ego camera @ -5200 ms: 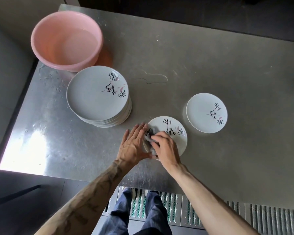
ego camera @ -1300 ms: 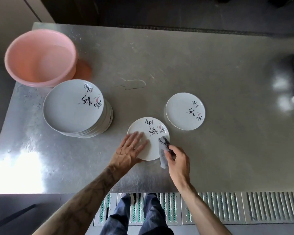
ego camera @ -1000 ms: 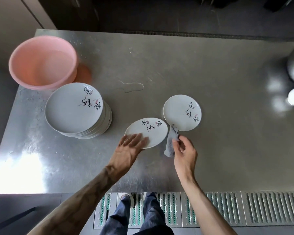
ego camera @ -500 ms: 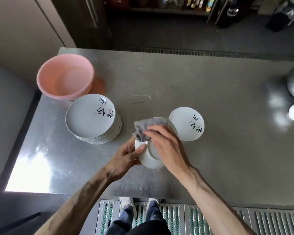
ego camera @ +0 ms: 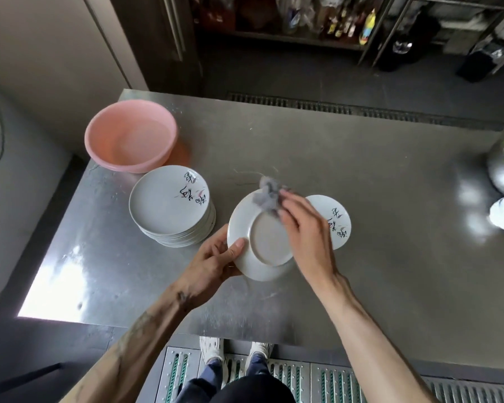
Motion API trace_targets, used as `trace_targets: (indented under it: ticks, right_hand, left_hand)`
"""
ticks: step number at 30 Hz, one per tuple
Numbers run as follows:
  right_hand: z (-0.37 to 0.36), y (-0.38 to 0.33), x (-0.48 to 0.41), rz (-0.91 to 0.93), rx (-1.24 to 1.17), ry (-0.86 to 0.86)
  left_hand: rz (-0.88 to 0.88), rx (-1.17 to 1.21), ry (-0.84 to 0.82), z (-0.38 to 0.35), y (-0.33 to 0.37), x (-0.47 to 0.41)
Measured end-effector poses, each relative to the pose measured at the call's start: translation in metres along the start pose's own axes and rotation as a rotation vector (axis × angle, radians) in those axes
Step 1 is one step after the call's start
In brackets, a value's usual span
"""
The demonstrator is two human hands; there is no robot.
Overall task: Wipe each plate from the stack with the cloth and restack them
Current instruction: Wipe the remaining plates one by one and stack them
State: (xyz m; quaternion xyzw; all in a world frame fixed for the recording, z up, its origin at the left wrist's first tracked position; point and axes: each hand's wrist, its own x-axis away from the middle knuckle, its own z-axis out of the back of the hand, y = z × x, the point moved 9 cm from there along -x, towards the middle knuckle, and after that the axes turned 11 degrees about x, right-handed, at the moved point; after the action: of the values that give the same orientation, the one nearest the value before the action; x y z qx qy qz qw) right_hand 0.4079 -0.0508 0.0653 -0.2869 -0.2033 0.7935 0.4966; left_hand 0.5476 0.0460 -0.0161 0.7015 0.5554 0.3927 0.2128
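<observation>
change: plate (ego camera: 262, 242) being held off table (ego camera: 390, 257), now flipped underside-up | left hand (ego camera: 213, 263): rim being pinched | right hand (ego camera: 306, 228): cloth (ego camera: 266, 197) being gripped, underside being wiped | top side judged done

plate (ego camera: 266, 244) lifted, flipped (underside up), cloth (ego camera: 266, 197) at far rim

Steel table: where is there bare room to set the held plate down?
Bare: the wide stretch of grey steel table between the lone white painted plate and the shiny metal bowl; also the near-left corner in front of the white plate stack. Crowded: left side, pink plastic basin beside the stack.
</observation>
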Motion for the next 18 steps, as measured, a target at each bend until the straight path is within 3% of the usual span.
trace_targets:
  ticks: [3,6,8,13,18]
  right_hand:
    - [0.009,0.003,0.002,-0.075,0.024,0.023]
    - [-0.010,-0.046,0.017,0.184,0.032,-0.066]
    - [-0.013,-0.056,0.016,0.256,0.047,-0.069]
    - [0.021,0.010,0.005,-0.103,0.016,0.054]
    - [0.017,-0.028,0.012,0.031,0.048,0.096]
  left_hand:
    - [-0.003,-0.007,0.012,0.000,0.004,0.002]
    - [0.006,0.011,0.026,-0.005,0.002,0.003]
    - [-0.003,0.038,0.035,-0.006,0.003,0.006]
    - [-0.068,0.132,0.052,-0.001,0.012,0.015]
    - [-0.060,0.111,0.003,-0.018,0.014,0.010]
